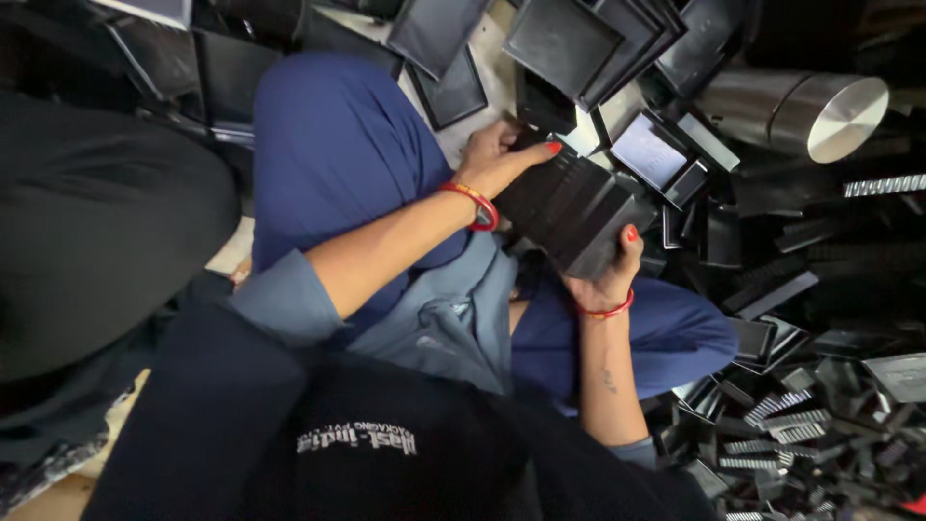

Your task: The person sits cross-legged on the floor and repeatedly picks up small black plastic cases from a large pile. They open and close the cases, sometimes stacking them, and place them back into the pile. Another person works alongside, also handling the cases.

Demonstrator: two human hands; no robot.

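Plainly, the risk here lies in the stack of black trays (576, 207) itself: it is a nested block of thin plastic pieces held in the air over the lap, and I judge that a loose grip on either side could let the pieces fan apart and slide off toward the heap of loose black trays (820, 386) on the floor to the right. The pile all around is crowded, so a dropped piece would be hard to tell from the rest. The metal cylinder (805, 108) lying just beyond the stack could also be knocked if the stack swings outward.

The left hand (502, 154) reaches across the blue-clad knee (333, 154), its wrist with a red bangle (477, 205) bent, fingers curled over the stack's upper left edge and the thumb lying flat along its top. The right hand (603, 275) comes up from below, the forearm nearly upright in the head view, palm cupped beneath the lower right corner with the thumb pressed against the side. Both hands are closed on the stack, neither fully fisted. The stack sits tilted between them, just above the lap and clear of the floor pile.
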